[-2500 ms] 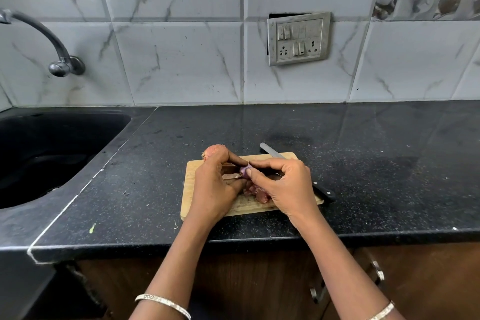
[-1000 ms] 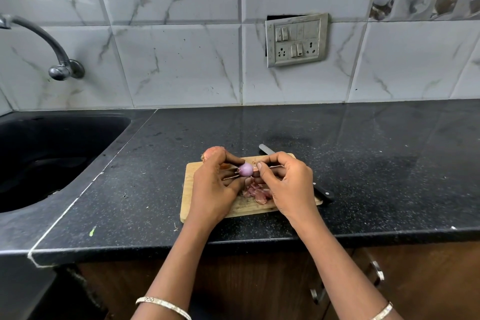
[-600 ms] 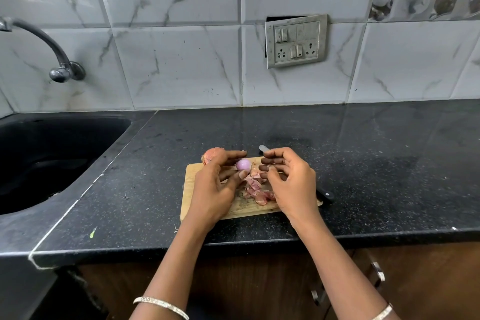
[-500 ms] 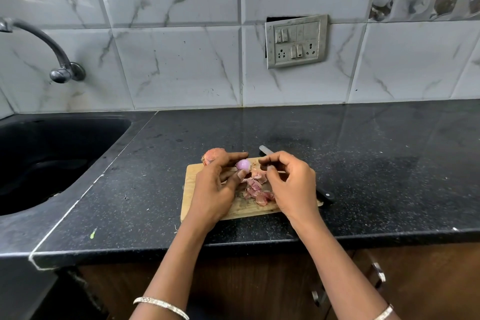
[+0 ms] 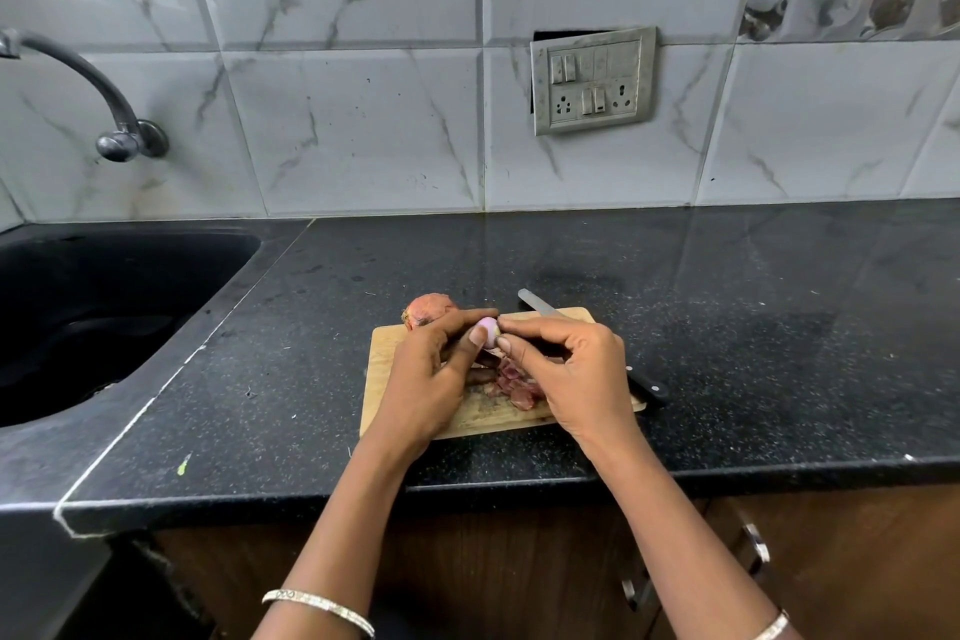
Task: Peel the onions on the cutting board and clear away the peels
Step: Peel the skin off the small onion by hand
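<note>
A small pale-purple onion (image 5: 489,331) is held above the wooden cutting board (image 5: 387,351) between the thumb and fingers of my left hand (image 5: 428,379). My right hand (image 5: 576,374) has its fingertips pinched against the onion's right side. A heap of reddish peels (image 5: 511,382) lies on the board under my hands. A larger unpeeled onion (image 5: 428,308) sits at the board's far left corner, partly hidden by my left fingers.
A knife lies across the board's right side, its blade (image 5: 537,304) pointing away and its black handle (image 5: 647,386) off the right edge. A black sink (image 5: 104,307) with a tap (image 5: 122,135) lies to the left. The black counter (image 5: 779,327) stretches to the right.
My right hand let go of a peel over the heap, then came back to the small onion. My left hand has kept holding the onion in about the same spot.
</note>
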{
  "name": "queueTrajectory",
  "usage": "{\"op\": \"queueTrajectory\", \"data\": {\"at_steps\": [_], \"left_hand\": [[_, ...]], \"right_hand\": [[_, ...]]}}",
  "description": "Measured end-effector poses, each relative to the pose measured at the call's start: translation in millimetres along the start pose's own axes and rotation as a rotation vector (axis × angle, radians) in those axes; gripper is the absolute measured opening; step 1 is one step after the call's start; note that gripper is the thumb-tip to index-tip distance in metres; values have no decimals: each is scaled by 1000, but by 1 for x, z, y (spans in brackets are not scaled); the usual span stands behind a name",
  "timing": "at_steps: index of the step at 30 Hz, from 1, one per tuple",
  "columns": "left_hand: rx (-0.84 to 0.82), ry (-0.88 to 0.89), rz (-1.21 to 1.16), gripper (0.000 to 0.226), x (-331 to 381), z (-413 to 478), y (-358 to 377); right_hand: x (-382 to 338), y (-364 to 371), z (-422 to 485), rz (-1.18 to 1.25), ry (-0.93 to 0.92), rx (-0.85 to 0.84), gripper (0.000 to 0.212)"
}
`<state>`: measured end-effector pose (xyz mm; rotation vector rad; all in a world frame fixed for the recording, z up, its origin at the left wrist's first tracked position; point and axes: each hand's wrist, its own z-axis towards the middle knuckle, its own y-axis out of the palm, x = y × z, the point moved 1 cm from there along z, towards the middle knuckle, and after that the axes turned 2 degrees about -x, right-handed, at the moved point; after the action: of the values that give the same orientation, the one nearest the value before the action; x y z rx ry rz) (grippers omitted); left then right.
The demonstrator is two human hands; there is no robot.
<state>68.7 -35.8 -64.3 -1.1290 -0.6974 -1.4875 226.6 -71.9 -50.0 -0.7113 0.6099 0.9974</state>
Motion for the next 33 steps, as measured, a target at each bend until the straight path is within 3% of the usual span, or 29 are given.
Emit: {"op": "queueTrajectory", "data": {"at_steps": [16,26,33], "left_hand": [[-29,-22,101,32,-3,-1,-4],[-35,-64,-63,29,1,1,-1],[-33,-84,-98,28,2,0,-1]], "right_hand": [[0,6,-3,-217,-138,44,10],[-6,0,-3,80,1,-35,19],[0,-1,-2,-35,-21,1,13]]}}
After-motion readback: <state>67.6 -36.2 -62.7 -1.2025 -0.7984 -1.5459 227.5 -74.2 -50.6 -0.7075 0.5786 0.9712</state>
